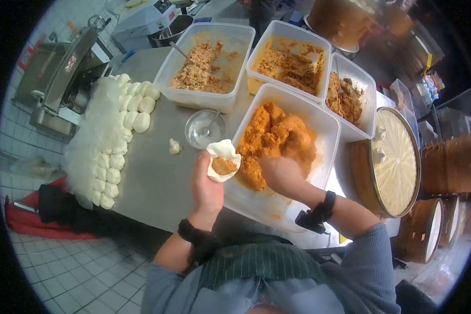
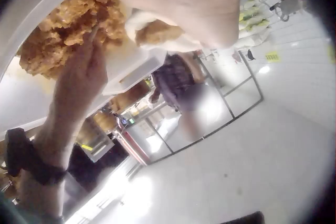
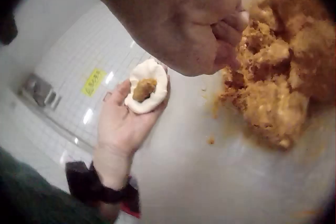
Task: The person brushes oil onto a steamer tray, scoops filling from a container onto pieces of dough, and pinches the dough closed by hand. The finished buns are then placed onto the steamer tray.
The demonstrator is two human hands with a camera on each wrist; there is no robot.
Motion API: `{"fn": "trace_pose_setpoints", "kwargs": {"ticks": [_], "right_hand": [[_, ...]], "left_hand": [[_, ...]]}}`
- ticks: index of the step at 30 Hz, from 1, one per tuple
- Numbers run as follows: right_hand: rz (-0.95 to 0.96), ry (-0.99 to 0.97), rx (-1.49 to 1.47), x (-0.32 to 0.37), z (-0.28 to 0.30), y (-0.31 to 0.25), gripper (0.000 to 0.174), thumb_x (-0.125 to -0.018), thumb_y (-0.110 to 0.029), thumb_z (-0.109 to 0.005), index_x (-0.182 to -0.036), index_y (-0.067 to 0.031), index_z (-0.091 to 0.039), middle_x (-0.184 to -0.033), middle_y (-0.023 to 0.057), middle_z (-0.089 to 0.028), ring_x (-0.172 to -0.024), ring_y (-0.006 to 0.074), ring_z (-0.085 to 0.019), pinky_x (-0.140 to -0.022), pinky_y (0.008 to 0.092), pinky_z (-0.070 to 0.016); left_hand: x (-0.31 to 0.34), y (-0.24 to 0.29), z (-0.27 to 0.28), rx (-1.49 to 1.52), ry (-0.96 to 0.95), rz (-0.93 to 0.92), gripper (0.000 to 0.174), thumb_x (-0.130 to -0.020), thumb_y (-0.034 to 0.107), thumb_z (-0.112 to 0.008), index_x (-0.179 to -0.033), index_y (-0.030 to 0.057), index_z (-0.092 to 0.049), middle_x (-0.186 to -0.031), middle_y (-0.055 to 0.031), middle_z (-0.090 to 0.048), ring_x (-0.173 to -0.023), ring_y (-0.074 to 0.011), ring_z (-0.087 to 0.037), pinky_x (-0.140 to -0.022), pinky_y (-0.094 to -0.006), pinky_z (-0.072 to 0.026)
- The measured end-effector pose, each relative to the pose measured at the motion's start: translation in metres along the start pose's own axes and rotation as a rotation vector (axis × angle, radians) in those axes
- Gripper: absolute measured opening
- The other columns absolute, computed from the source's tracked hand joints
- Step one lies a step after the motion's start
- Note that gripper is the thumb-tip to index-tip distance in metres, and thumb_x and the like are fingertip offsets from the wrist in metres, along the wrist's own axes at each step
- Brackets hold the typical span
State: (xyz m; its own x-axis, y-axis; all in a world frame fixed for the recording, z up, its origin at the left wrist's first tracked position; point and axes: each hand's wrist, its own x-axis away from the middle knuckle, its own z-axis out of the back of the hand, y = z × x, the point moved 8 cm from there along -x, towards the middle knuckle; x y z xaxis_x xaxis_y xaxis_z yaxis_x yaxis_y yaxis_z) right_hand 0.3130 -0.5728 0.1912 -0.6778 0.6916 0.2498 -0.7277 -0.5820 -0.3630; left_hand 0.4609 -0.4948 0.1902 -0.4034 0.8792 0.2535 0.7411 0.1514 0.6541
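Note:
My left hand [image 1: 208,191] holds a round white dough wrapper [image 1: 233,147] cupped on its fingers, thumb at the edge. A lump of orange-brown filling [image 1: 224,166] sits in the wrapper's middle. My right hand [image 1: 283,175] is over the orange meat filling [image 1: 293,137] in the nearest plastic tub [image 1: 327,123]. Its fingers are curled, and in the left wrist view they pinch a thin, pale tool [image 2: 94,32] whose tip reaches into the filling. Most of that tool is hidden by the hand. In the right wrist view the filled wrapper [image 3: 163,82] lies apart from the right hand.
Rows of dough balls [image 1: 141,122], partly under plastic sheet, line the table's left. Beyond the hands stand more filling tubs [image 1: 235,52] and a small bowl [image 1: 189,137] with a spoon. On the right is a bamboo steamer [image 1: 403,172] bearing two buns [image 1: 380,155].

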Motion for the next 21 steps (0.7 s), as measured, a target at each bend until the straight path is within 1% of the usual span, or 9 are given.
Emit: {"fn": "trace_pose_setpoints", "kwargs": {"ticks": [2,5,7,10,15,17,19,20,21], "right_hand": [[0.014,0.034,-0.068,0.0,0.0,0.009,0.019,-0.083,-0.014,-0.049,-0.083,-0.0001,-0.062,-0.075,0.0217,-0.065,-0.07,0.0378,-0.064,-0.062,0.0437,-0.0506],[-0.009,0.076,-0.442,0.017,0.033,0.022,0.025,-0.086,-0.019,-0.051,-0.089,0.0012,-0.065,-0.075,0.0191,-0.065,-0.069,0.034,-0.063,-0.064,0.0387,-0.0498],[-0.096,0.01,-0.706,0.036,0.048,0.027,0.028,-0.089,-0.023,-0.053,-0.095,0.0017,-0.066,-0.075,0.0139,-0.064,-0.071,0.0243,-0.062,-0.065,0.034,-0.0481],[-0.078,0.023,-0.815,0.06,0.071,0.021,0.026,-0.091,-0.02,-0.052,-0.097,0.0007,-0.066,-0.077,0.0104,-0.063,-0.073,0.0156,-0.059,-0.066,0.0311,-0.0468],[-0.091,-0.049,-0.928,0.082,0.086,-0.006,0.025,-0.092,-0.018,-0.051,-0.101,-0.0006,-0.066,-0.081,0.0098,-0.064,-0.078,0.015,-0.058,-0.07,0.0299,-0.0467],[-0.071,-0.07,-0.959,0.082,0.078,-0.008,0.025,-0.093,-0.018,-0.05,-0.101,-0.0009,-0.066,-0.082,0.01,-0.064,-0.078,0.0156,-0.059,-0.072,0.0296,-0.0468],[0.04,0.006,-0.85,0.076,0.067,-0.008,0.025,-0.093,-0.018,-0.05,-0.103,-0.0008,-0.066,-0.083,0.0099,-0.064,-0.079,0.0162,-0.059,-0.073,0.0295,-0.0472],[0.0,-0.011,-0.899,0.075,0.062,-0.006,0.025,-0.093,-0.018,-0.05,-0.103,-0.0013,-0.066,-0.084,0.0103,-0.065,-0.081,0.0164,-0.06,-0.074,0.0296,-0.0474],[0.0,-0.01,-0.901,0.076,0.061,-0.007,0.025,-0.093,-0.018,-0.05,-0.103,-0.0013,-0.066,-0.084,0.0103,-0.065,-0.081,0.0164,-0.06,-0.074,0.0296,-0.0474]], "left_hand": [[-0.002,0.007,0.001,0.005,0.005,-0.007,0.038,-0.097,0.031,-0.044,-0.12,0.0009,-0.049,-0.119,-0.0091,-0.055,-0.112,-0.0202,-0.052,-0.096,-0.0377,-0.0415],[0.0,0.015,0.003,0.099,0.014,0.07,0.04,-0.096,0.03,-0.044,-0.122,0.0002,-0.049,-0.119,-0.0109,-0.055,-0.111,-0.022,-0.054,-0.096,-0.0389,-0.0421],[0.003,0.028,-0.002,0.032,-0.066,0.034,0.046,-0.097,0.034,-0.037,-0.125,-0.0015,-0.046,-0.121,-0.0155,-0.056,-0.114,-0.0311,-0.054,-0.098,-0.0436,-0.0421],[0.004,0.024,-0.006,-0.065,-0.061,0.076,0.048,-0.096,0.035,-0.041,-0.128,-0.0011,-0.044,-0.124,-0.0153,-0.054,-0.117,-0.0295,-0.052,-0.1,-0.0434,-0.0406],[0.006,-0.009,-0.035,-0.084,-0.229,0.214,0.052,-0.095,0.038,-0.048,-0.13,-0.0002,-0.042,-0.127,-0.0132,-0.052,-0.119,-0.0267,-0.049,-0.103,-0.0427,-0.0375],[0.009,-0.019,-0.042,-0.028,-0.241,0.281,0.046,-0.093,0.028,-0.053,-0.129,0.0016,-0.043,-0.126,-0.0123,-0.052,-0.116,-0.0242,-0.052,-0.099,-0.0406,-0.0423],[0.009,-0.017,-0.046,-0.276,-0.245,0.122,0.04,-0.089,0.015,-0.058,-0.125,0.0029,-0.045,-0.122,-0.0115,-0.054,-0.109,-0.0202,-0.056,-0.093,-0.0364,-0.0472],[0.009,-0.018,-0.048,-0.257,-0.244,0.14,0.039,-0.085,0.002,-0.06,-0.12,0.0028,-0.046,-0.116,-0.0106,-0.057,-0.104,-0.0169,-0.058,-0.089,-0.0325,-0.0494],[0.01,-0.02,-0.048,-0.259,-0.244,0.141,0.039,-0.085,0.002,-0.06,-0.12,0.0028,-0.046,-0.116,-0.0106,-0.057,-0.104,-0.0169,-0.058,-0.089,-0.0325,-0.0494]]}}
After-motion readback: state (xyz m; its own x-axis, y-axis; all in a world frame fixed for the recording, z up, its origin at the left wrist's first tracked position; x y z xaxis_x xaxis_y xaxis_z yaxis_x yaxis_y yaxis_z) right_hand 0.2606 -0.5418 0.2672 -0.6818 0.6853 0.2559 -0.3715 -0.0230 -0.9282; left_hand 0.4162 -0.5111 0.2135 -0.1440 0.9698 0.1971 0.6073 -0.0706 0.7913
